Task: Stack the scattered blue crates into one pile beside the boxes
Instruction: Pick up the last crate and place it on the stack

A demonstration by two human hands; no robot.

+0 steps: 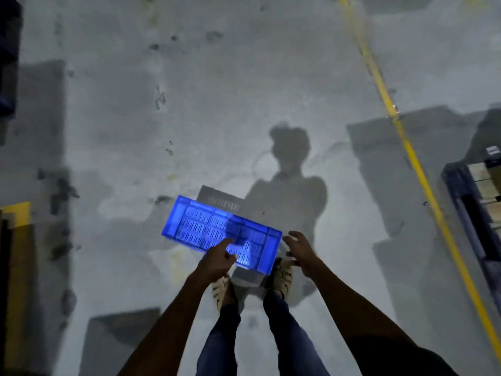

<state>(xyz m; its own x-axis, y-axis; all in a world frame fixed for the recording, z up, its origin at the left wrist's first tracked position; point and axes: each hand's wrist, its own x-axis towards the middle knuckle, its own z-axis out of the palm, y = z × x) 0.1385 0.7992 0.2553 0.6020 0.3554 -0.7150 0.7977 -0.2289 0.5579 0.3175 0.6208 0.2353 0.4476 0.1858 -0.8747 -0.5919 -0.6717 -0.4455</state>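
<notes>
A blue crate (221,230) is seen on the grey floor (135,118), just ahead of the feet. The left hand (217,260) is held over its near edge, fingers loose; the right hand (301,249) is spread just beside its right end, nothing gripped.

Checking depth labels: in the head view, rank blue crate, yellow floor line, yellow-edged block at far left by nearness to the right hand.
From the right hand:
1. Blue crate, just to its left, by the feet.
2. Yellow floor line, off to its right.
3. Yellow-edged block, at the far left edge, beyond the crate.
</notes>
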